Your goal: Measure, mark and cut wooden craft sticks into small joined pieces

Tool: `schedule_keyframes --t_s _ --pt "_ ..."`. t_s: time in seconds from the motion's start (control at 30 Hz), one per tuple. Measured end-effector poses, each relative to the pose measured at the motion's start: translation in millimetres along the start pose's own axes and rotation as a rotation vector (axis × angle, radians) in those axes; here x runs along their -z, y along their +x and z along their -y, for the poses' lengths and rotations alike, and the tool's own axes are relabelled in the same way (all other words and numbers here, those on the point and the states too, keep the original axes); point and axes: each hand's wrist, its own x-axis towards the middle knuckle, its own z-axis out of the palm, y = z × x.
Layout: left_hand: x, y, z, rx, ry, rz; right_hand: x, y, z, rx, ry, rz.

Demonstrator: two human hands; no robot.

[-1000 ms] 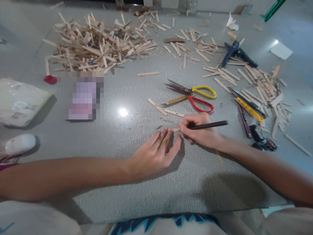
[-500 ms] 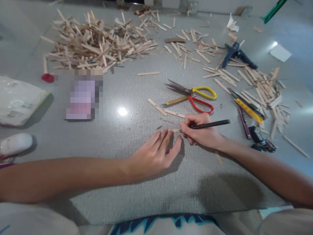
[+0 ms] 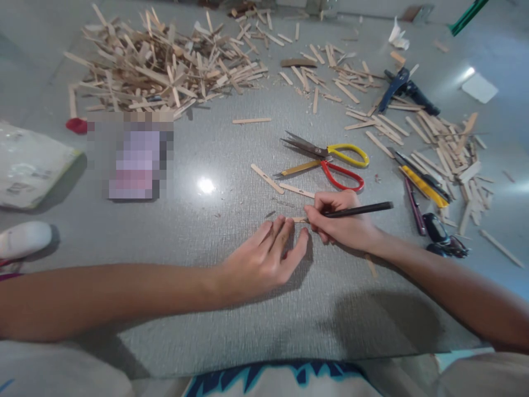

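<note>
- left hand (image 3: 262, 256): palm down, fingers extended, thumb spread away; the fingertips press on the stick.
- flat, pale wooden stick (image 3: 298, 220): on the grey, textured tabletop (image 3: 198, 336), between the hands; its visible part emerges from beneath the left fingertips and runs toward the right hand.
- right hand (image 3: 341, 218): closed in a writing grip around a slim, black, pen-shaped tool (image 3: 366, 209), its tip at the stick; whether they touch cannot be told.
- metal scissors with one yellow and one red handle (image 3: 346, 177): beyond the right hand, apart from it, blades toward the left.
</note>
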Motion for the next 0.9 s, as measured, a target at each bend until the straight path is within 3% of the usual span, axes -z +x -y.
schedule_keyframes --t_s 0.9 --pt "0.8 2.0 -0.5 -0.004 0.029 0.014 -1.9 0.3 4.7 0.059 -0.156 -0.024"
